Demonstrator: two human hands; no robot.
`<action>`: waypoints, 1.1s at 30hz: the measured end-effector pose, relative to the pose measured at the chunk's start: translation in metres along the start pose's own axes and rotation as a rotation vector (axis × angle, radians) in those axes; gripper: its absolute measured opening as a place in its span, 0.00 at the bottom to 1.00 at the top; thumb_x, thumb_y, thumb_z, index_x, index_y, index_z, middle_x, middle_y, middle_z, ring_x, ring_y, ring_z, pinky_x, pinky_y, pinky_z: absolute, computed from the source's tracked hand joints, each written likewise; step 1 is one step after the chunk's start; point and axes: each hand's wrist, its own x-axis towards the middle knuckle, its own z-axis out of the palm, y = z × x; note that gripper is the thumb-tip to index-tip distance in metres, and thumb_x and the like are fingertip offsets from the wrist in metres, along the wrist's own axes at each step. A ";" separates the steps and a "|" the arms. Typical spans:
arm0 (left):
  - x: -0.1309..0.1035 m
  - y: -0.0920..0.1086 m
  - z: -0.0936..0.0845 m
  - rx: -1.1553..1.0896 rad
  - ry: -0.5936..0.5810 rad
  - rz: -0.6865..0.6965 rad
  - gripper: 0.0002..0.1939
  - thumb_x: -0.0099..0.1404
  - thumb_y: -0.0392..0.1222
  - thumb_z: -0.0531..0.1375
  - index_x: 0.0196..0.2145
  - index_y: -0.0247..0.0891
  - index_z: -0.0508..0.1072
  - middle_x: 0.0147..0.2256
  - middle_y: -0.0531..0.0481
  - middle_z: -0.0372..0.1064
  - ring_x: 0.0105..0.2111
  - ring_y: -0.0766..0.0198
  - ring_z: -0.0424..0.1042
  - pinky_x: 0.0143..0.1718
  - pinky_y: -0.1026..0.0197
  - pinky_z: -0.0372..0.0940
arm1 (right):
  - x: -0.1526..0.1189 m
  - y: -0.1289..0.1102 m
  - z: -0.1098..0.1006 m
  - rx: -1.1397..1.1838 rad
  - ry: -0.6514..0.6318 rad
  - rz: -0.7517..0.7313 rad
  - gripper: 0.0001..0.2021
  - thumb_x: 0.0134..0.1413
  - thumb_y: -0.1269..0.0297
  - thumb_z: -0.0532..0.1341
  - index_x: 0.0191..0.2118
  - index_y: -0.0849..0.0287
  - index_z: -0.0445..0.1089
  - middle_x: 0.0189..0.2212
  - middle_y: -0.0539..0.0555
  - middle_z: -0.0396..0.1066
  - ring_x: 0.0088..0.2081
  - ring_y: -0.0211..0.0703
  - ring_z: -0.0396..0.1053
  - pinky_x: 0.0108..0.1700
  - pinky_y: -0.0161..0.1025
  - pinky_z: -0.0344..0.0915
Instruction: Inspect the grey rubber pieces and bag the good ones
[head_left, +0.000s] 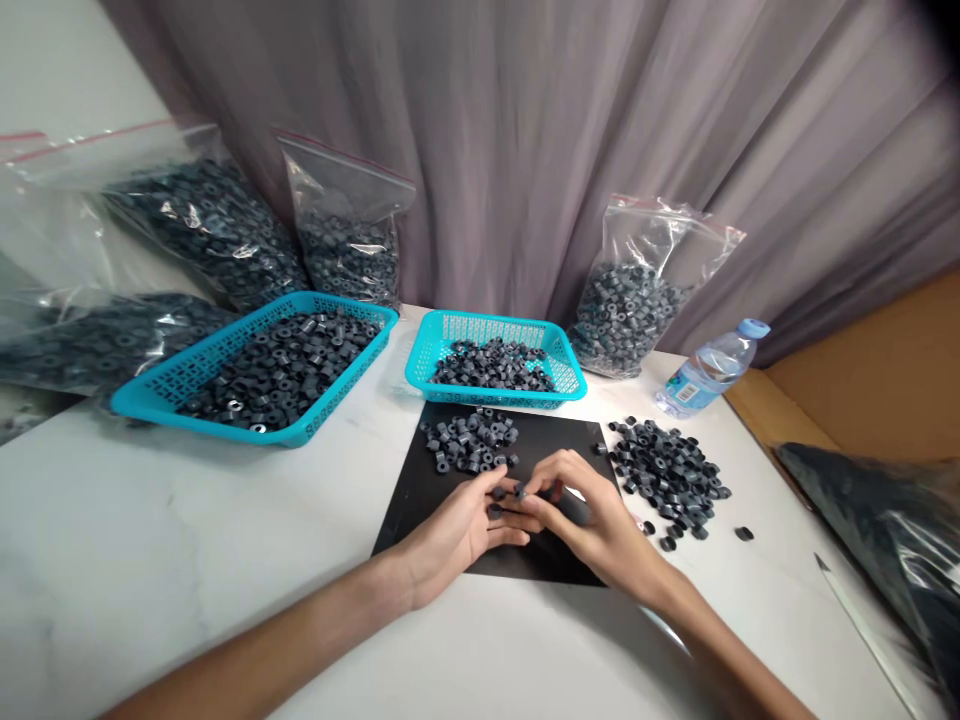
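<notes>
My left hand (459, 525) is palm up over a black mat (420, 500), cradling a few small dark grey plastic rings (495, 511) on its fingers. From the right, my right hand (592, 510) pinches one grey ring (520, 491) between thumb and forefinger, just above the left fingers. Behind the hands, a loose heap of the same rings (471, 440) lies on the mat. A bigger pile of rings (667, 475) sits right of the mat, with a few strays around it. Something white on the mat is partly covered by my right hand.
Two turquoise baskets holding rings stand behind: a larger one (292, 432) at left and a smaller one (495, 398) in the middle. Clear bags of rings (349, 250) line the curtain. A water bottle (709, 370) and a cardboard box (877, 360) are at right.
</notes>
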 end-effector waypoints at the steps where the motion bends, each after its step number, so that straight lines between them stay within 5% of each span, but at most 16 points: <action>1: 0.000 -0.001 -0.001 0.008 -0.020 0.015 0.15 0.73 0.44 0.52 0.35 0.33 0.74 0.33 0.45 0.75 0.33 0.64 0.74 0.36 0.63 0.69 | -0.002 -0.002 0.002 0.007 -0.008 -0.001 0.03 0.66 0.63 0.60 0.41 0.55 0.68 0.36 0.52 0.69 0.38 0.43 0.65 0.43 0.41 0.63; 7: 0.001 0.001 -0.001 0.059 -0.044 0.093 0.11 0.71 0.40 0.56 0.36 0.32 0.76 0.33 0.45 0.74 0.34 0.63 0.73 0.37 0.62 0.69 | -0.004 0.002 0.001 0.014 -0.029 0.023 0.02 0.65 0.64 0.61 0.40 0.54 0.71 0.36 0.52 0.70 0.39 0.42 0.65 0.44 0.40 0.62; 13: -0.002 0.007 0.000 0.102 -0.163 0.135 0.11 0.68 0.38 0.60 0.39 0.29 0.80 0.37 0.44 0.77 0.38 0.63 0.74 0.50 0.59 0.68 | -0.006 0.006 -0.006 0.030 0.000 0.067 0.04 0.65 0.64 0.60 0.40 0.55 0.72 0.36 0.53 0.71 0.38 0.43 0.67 0.43 0.40 0.64; 24: -0.004 0.010 0.000 0.216 -0.132 0.098 0.12 0.65 0.40 0.65 0.45 0.33 0.80 0.44 0.42 0.79 0.48 0.58 0.76 0.58 0.57 0.63 | -0.007 0.005 -0.010 0.069 0.012 0.085 0.08 0.67 0.62 0.59 0.44 0.54 0.74 0.39 0.53 0.73 0.39 0.42 0.70 0.42 0.40 0.67; 33: -0.004 0.011 0.004 0.102 -0.238 0.115 0.12 0.70 0.38 0.57 0.39 0.28 0.80 0.40 0.40 0.77 0.41 0.59 0.76 0.54 0.55 0.67 | -0.007 0.005 -0.009 0.021 0.046 0.139 0.10 0.65 0.60 0.61 0.48 0.53 0.75 0.35 0.53 0.71 0.35 0.42 0.68 0.38 0.39 0.66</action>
